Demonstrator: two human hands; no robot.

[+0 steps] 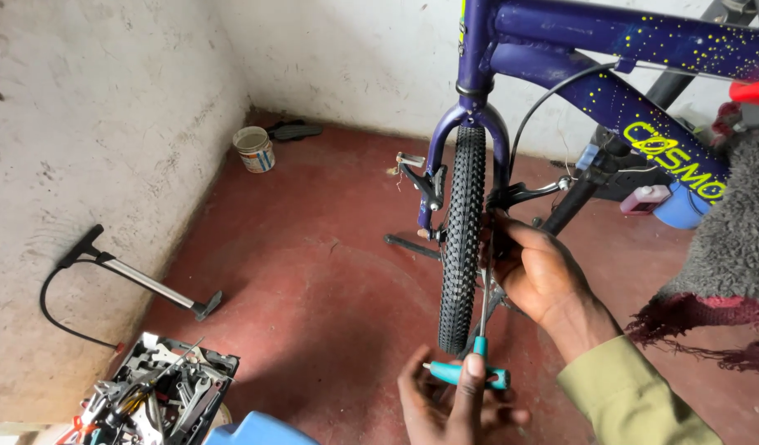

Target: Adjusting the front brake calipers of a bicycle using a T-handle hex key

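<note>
A purple bicycle frame (610, 74) speckled with yellow fills the upper right, its fork (468, 132) straddling a knobbly black front tyre (460, 247) that hangs just above the red floor (313, 280); the whitewashed walls (91, 132) meet in the far corner, where a small white tub (254, 149) stands near the foot of the back wall; a floor pump (140, 280) lies against the left wall, and an open tool case (161, 395) crammed with spanners sits at the floor's near left edge, a blue plastic thing (256, 431) just beside it.

The right hand (540, 272) is curled about the brake arm (520, 196) on the tyre's right side, fingers pressed together against it; the left hand (454, 404) pinches the teal handle of a T-handle key (481, 330) at the bottom edge of the view, its shaft rising beside the tyre toward the brake; whether the tip is seated in a bolt is hidden behind the right hand's fingers.

Judged from here, the key could slip out of the bolt head if it sits askew, rounding the socket or jabbing the right hand's fingers; the brake arm, held only by finger pressure, might spring back against the rim; the loose black cable (552, 95) could snag.
</note>
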